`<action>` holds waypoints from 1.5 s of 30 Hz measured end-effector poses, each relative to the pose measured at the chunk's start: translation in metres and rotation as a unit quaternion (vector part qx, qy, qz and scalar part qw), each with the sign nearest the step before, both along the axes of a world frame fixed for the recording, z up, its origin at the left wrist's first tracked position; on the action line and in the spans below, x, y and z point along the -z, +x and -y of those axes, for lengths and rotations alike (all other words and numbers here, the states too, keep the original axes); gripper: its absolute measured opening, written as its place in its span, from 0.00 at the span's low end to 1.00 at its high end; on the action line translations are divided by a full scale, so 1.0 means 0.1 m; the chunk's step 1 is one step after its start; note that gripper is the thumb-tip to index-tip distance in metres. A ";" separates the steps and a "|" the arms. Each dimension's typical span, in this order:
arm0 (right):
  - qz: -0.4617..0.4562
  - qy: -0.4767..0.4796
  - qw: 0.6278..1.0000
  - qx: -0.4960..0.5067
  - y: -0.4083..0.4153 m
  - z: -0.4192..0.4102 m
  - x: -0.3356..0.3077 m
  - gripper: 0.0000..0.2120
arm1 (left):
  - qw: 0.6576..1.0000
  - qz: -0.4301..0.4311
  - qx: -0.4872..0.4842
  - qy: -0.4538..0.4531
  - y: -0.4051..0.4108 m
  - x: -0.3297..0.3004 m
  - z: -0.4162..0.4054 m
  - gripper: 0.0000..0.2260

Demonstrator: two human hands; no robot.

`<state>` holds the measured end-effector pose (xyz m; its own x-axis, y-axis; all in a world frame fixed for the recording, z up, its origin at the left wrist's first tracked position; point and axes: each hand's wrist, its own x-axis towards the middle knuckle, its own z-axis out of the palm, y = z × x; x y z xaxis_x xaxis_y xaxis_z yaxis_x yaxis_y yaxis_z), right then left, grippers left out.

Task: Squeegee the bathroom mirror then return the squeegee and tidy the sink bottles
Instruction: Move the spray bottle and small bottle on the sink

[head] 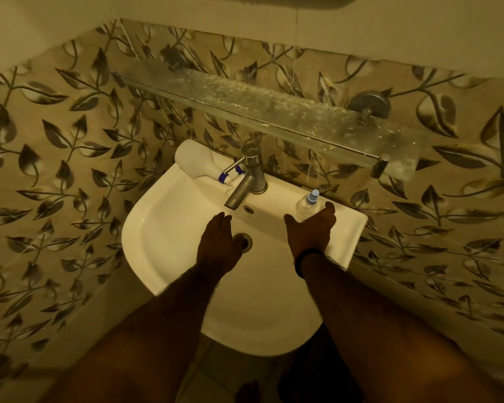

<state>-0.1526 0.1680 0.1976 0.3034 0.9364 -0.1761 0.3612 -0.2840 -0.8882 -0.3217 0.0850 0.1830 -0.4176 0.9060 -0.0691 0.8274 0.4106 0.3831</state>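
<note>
No squeegee shows anywhere in the view, and of the mirror only a dark curved edge is cut off at the top of the frame. The light is dim and yellow, so the hands read as dark shapes and their finer finger detail is hard to make out. A white sink point(146, 228) juts from a leaf-patterned tiled wall point(56, 135), with a metal tap point(245, 184) at its back rim and a drain point(245, 241) partly covered by the left hand. Above the tap a spotted glass shelf point(274, 103) runs across the wall on round metal brackets. A white spray bottle point(198, 162) lies on its side on the sink's back left corner, its blue-collared nozzle pointing toward the tap. A small clear bottle point(306, 205) with a pale blue cap stands upright on the back right ledge. The right hand point(310, 231) reaches to it, thumb on one side and fingers point(329, 209) on the other, spread around its base; whether they touch it cannot be told. The left hand point(217, 242) hovers palm-down over the basin below the spout, its fingers relaxed, close together and holding nothing. A dark band circles the right wrist.
</note>
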 end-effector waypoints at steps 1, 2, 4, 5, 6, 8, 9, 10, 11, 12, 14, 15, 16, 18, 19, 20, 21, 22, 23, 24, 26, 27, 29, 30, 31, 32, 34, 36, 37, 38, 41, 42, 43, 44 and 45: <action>0.000 -0.005 1.000 0.003 0.00 -0.02 0.00 0.46 | 1.000 -0.001 0.003 0.001 -0.01 0.01 -0.02 0.30; 0.000 -0.013 1.000 0.008 0.00 -0.05 -0.01 0.46 | 1.000 -0.003 0.006 0.002 -0.03 0.01 -0.05 0.30; -0.008 -0.026 0.999 0.024 -0.02 -0.05 -0.02 0.44 | 1.000 -0.003 0.005 0.004 -0.07 0.02 -0.10 0.29; -0.020 -0.029 0.999 0.035 -0.03 -0.03 -0.03 0.41 | 1.000 0.001 -0.003 0.006 -0.09 0.02 -0.13 0.29; -0.036 -0.027 0.998 0.046 -0.05 0.02 -0.03 0.37 | 1.000 0.006 -0.014 0.012 -0.11 0.01 -0.18 0.28; -0.068 -0.015 0.996 0.057 -0.10 0.17 0.00 0.28 | 0.999 0.009 -0.033 0.024 -0.15 -0.03 -0.28 0.26; -0.070 -0.010 0.996 0.049 -0.14 0.25 0.02 0.25 | 0.999 0.011 -0.039 0.030 -0.17 -0.05 -0.34 0.25; -0.060 -0.010 0.998 0.028 -0.19 0.33 0.05 0.22 | 0.998 0.016 -0.043 0.035 -0.19 -0.07 -0.40 0.25; -0.042 -0.013 0.999 -0.004 -0.24 0.40 0.08 0.20 | 0.998 0.023 -0.046 0.037 -0.22 -0.09 -0.45 0.24; -0.022 -0.020 0.999 -0.046 -0.30 0.44 0.11 0.18 | 0.998 0.027 -0.049 0.036 -0.25 -0.11 -0.50 0.25; 0.008 -0.041 0.989 -0.145 -0.41 0.47 0.15 0.15 | 0.998 0.027 -0.058 0.027 -0.30 -0.14 -0.57 0.26; 0.019 -0.052 0.979 -0.194 -0.46 0.46 0.15 0.14 | 0.998 0.025 -0.061 0.022 -0.34 -0.15 -0.60 0.27; 0.029 -0.058 0.969 -0.237 -0.51 0.44 0.13 0.13 | 0.998 0.024 -0.063 0.019 -0.36 -0.15 -0.63 0.27; 0.041 -0.051 0.954 -0.294 -0.61 0.40 0.06 0.10 | 0.997 0.029 -0.064 0.018 -0.43 -0.15 -0.68 0.29; 0.046 -0.042 0.949 -0.309 -0.67 0.38 0.02 0.10 | 0.997 0.032 -0.063 0.019 -0.47 -0.15 -0.70 0.30; 0.055 -0.024 0.947 -0.316 -0.73 0.36 -0.04 0.11 | 0.997 0.032 -0.060 0.021 -0.50 -0.15 -0.72 0.30; 0.065 0.002 0.946 -0.318 -0.79 0.32 -0.09 0.11 | 0.998 0.029 -0.055 0.024 -0.54 -0.15 -0.75 0.30; 0.073 0.033 0.946 -0.314 -0.84 0.29 -0.14 0.11 | 0.998 0.030 -0.049 0.027 -0.56 -0.16 -0.77 0.28; 0.077 0.063 0.947 -0.306 -0.87 0.25 -0.19 0.10 | 0.998 0.037 -0.040 0.030 -0.58 -0.17 -0.80 0.27; 0.079 0.088 0.947 -0.297 -0.91 0.21 -0.24 0.09 | 0.998 0.047 -0.031 0.035 -0.59 -0.17 -0.84 0.25; 0.078 0.125 0.948 -0.283 -0.93 0.13 -0.32 0.06 | 0.996 0.073 -0.025 0.042 -0.61 -0.19 -0.93 0.22; 0.075 0.136 0.948 -0.277 -0.93 0.09 -0.35 0.06 | 0.995 0.084 -0.030 0.044 -0.62 -0.20 -0.97 0.21; 0.074 0.145 0.949 -0.271 -0.93 0.04 -0.38 0.06 | 0.993 0.096 -0.041 0.054 -0.64 -0.21 -1.03 0.18; 0.074 0.146 0.949 -0.270 -0.92 0.03 -0.38 0.06 | 0.993 0.095 -0.042 0.059 -0.64 -0.21 -1.06 0.16; 0.075 0.146 0.949 -0.268 -0.91 0.02 -0.38 0.05 | 0.993 0.094 -0.042 0.060 -0.64 -0.21 -1.07 0.14; 0.075 0.146 0.950 -0.266 -0.89 0.01 -0.37 0.06 | 0.993 0.089 -0.042 0.057 -0.64 -0.21 -1.10 0.13; 0.078 0.141 0.951 -0.264 -0.86 0.01 -0.35 0.06 | 0.996 0.071 -0.038 0.043 -0.65 -0.19 -1.13 0.12; 0.081 0.136 0.952 -0.262 -0.84 0.01 -0.34 0.07 | 0.997 0.061 -0.042 0.025 -0.67 -0.18 -1.15 0.12; 0.080 0.135 0.952 -0.262 -0.84 0.01 -0.33 0.07 | 0.997 0.056 -0.043 0.016 -0.68 -0.18 -1.16 0.12; 0.077 0.134 0.952 -0.263 -0.84 0.02 -0.34 0.07 | 0.998 0.052 -0.045 0.012 -0.69 -0.18 -1.17 0.12; 0.078 0.132 0.952 -0.265 -0.87 0.06 -0.35 0.07 | 0.997 0.043 -0.056 0.010 -0.70 -0.19 -1.17 0.12; 0.079 0.131 0.952 -0.264 -0.89 0.07 -0.35 0.06 | 0.997 0.043 -0.061 0.013 -0.70 -0.20 -1.16 0.11; 0.078 0.133 0.952 -0.263 -0.90 0.08 -0.36 0.06 | 0.997 0.042 -0.065 0.022 -0.72 -0.21 -1.15 0.10; 0.075 0.137 0.952 -0.262 -0.92 0.09 -0.37 0.05 | 0.996 0.035 -0.068 0.034 -0.73 -0.23 -1.13 0.09; 0.071 0.141 0.952 -0.263 -0.93 0.10 -0.38 0.05 | 0.996 0.022 -0.072 0.047 -0.75 -0.25 -1.12 0.09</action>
